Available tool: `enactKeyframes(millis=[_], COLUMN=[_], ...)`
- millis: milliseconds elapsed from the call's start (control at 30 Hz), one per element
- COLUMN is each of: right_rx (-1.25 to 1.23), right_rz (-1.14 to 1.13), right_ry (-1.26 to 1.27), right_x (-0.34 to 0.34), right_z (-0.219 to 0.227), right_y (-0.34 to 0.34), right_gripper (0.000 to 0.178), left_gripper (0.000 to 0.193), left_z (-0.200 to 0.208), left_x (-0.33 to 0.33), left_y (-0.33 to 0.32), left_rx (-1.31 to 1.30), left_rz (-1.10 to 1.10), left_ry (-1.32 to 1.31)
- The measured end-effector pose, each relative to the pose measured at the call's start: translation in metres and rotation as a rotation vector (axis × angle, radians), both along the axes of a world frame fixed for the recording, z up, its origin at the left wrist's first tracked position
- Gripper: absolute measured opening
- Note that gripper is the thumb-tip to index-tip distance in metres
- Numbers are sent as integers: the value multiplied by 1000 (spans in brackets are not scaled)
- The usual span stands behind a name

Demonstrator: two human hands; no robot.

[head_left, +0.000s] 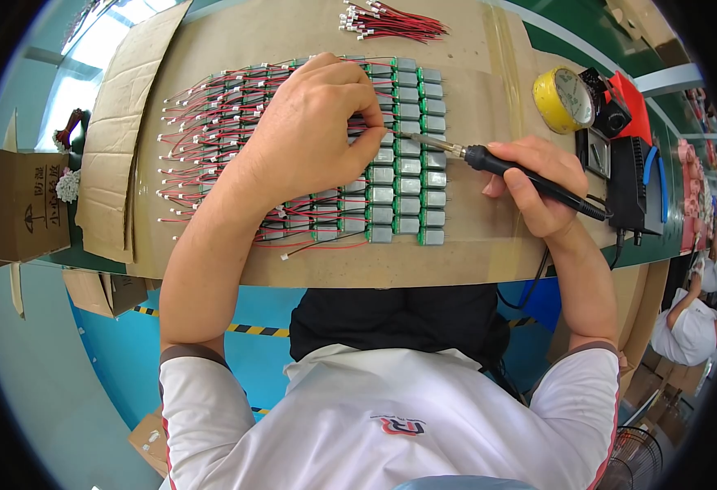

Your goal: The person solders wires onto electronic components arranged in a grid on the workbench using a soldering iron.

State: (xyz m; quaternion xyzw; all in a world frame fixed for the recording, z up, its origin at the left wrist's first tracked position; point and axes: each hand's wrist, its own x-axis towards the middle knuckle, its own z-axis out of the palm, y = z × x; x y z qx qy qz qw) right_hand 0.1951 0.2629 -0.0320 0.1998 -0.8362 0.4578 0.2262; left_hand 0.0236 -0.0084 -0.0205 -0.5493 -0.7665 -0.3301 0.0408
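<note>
My right hand (542, 184) grips the black handle of a soldering iron (485, 159). Its metal tip points left, in among rows of small silver-grey cells with green board ends (407, 167). Over these rows, my left hand (317, 122) is closed in a pinch close to the iron's tip. A thin red and black wire (360, 122) shows in the gap between its thumb and fingers; its end is hidden there. Many red and black wires with white plugs (199, 135) run left from the cells, partly under my left hand and forearm.
A bundle of wires (395, 22) lies at the table's far side. On the right are a yellow tape roll (562, 100) and a black soldering station (632, 184). A cardboard flap (121, 139) stands at the left beside an open carton (27, 204). Brown board (489, 261) covers the tabletop.
</note>
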Motion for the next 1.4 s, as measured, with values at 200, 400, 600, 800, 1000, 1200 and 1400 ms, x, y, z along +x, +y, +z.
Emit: enactKeyframes(millis=[200,400,600,800,1000,1200,1400], right_rx=[-34,-50,-71,-78,-243,111,247], right_rz=[1,-18,-52,-137,-191,-246,-251], right_ry=[-8,-51,-24,-12,-161,62,54], right_x=[2,4,2,-8,-36,-116,-161], right_z=[0,-3,-1,-1,8,4,-13], right_y=[1,2,1,2,-1,8,6], right_gripper=[26,28,26,26,32,22,29], left_gripper=[10,10,10,13,13,13,8], left_z=[0,-1,0,-3,-3,-5,-6], left_x=[1,1,-1,-2,0,0,1], left_y=[0,0,0,1,3,1,4], left_rx=[-9,-15,-5,31,42,49,55], left_rz=[3,3,-1,-8,-3,10,7], left_ry=[0,-5,-3,-8,-12,-10,-24])
